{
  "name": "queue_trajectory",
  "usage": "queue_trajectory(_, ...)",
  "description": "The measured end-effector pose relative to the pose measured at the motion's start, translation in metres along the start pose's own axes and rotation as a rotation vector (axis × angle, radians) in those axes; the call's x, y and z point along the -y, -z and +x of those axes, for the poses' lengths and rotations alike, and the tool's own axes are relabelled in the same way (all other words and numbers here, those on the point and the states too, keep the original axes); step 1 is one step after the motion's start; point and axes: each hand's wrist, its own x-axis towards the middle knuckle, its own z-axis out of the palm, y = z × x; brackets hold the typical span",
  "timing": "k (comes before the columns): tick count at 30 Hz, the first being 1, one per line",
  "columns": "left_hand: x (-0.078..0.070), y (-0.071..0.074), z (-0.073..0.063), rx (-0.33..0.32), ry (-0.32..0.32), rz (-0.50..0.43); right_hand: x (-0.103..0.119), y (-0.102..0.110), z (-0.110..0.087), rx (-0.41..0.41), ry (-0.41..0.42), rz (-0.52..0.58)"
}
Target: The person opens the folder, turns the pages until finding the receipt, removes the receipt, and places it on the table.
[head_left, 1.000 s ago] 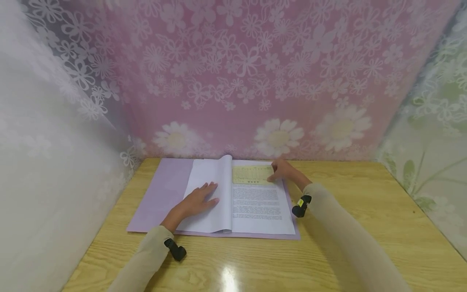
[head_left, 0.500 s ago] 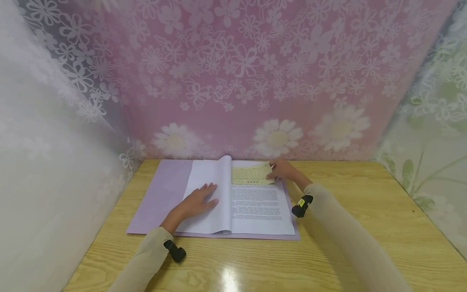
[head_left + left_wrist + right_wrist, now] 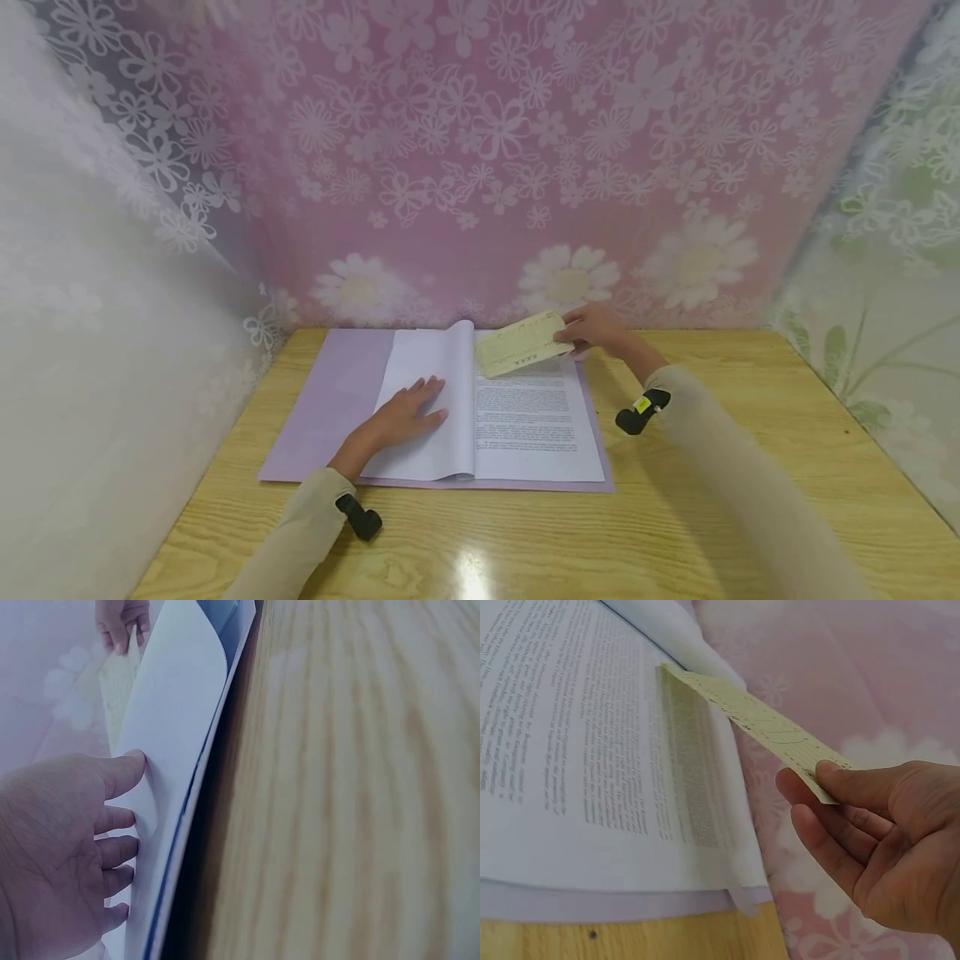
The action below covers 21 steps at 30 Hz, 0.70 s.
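Observation:
My right hand (image 3: 596, 327) pinches the right end of a pale yellow printed slip (image 3: 521, 343) between thumb and fingers. The slip is raised and tilted over the top of a printed page (image 3: 532, 417); in the right wrist view the slip (image 3: 765, 727) slants down to its far end near the page. My left hand (image 3: 405, 414) lies with fingers spread on the turned white pages (image 3: 420, 358) of an open lilac folder (image 3: 330, 400). Seen from the left wrist, the left hand's fingers (image 3: 116, 851) press on the white sheet, which curls up at the folder's middle.
The folder lies on a wood-grain table (image 3: 525, 542), close to a pink floral backdrop (image 3: 487, 208) at the rear. Pale floral cloths (image 3: 97, 333) hang at the left and right sides. Each wrist wears a black camera (image 3: 360, 517).
The yellow slip has gone from lying flat on the page to raised and tilted, its right end lifted by my right hand, which moved up and right. The left hand stays put.

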Motion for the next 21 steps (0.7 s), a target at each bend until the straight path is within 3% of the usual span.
queue_trajectory(10,-0.003,0.003,-0.003,-0.011,-0.018,-0.001,-0.023,0.054,-0.028,-0.066,0.059,0.004)
queue_trajectory(15,-0.004,0.002,-0.003,-0.008,-0.026,0.001,-0.04,0.084,-0.05,-0.114,0.013,-0.001)
queue_trajectory(21,-0.001,0.001,-0.001,-0.011,-0.035,0.005,-0.062,0.117,-0.076,-0.086,-0.042,-0.024)
